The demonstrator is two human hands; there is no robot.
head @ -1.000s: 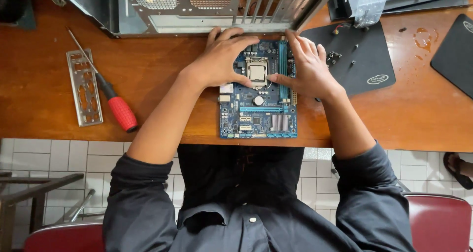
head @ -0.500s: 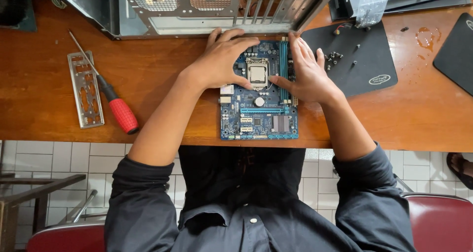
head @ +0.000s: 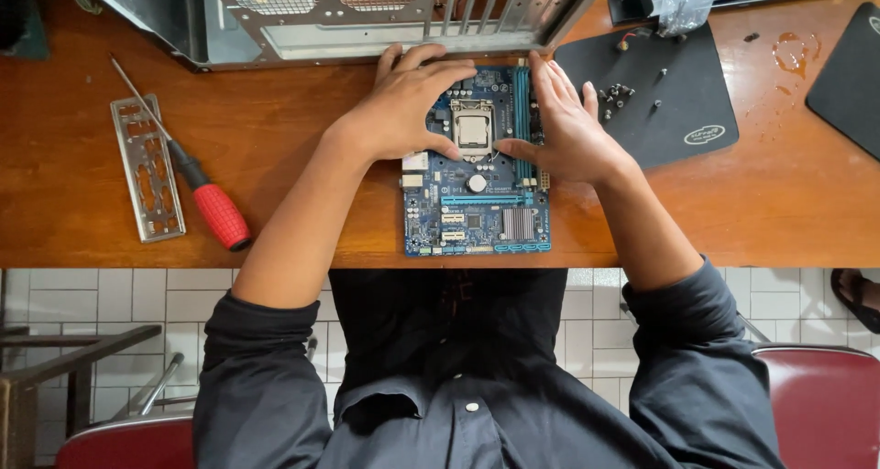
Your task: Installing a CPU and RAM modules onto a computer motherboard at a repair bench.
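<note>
Motherboard (head: 477, 189) lies flat between both hands, left hand (head: 403, 111) and right hand (head: 568, 130) open, pressing its edges.

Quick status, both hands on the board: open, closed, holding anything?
Left hand: open, palm down, fingers resting on the blue motherboard beside the processor socket; gripping nothing.
Right hand: open, flat on the board's right edge, thumb toward the socket.

A red-handled screwdriver (head: 203, 198) lies beside a perforated silver metal plate (head: 147, 167) at left; loose dark screws (head: 616, 93) sit on a black mat (head: 653, 98) at upper right.
</note>
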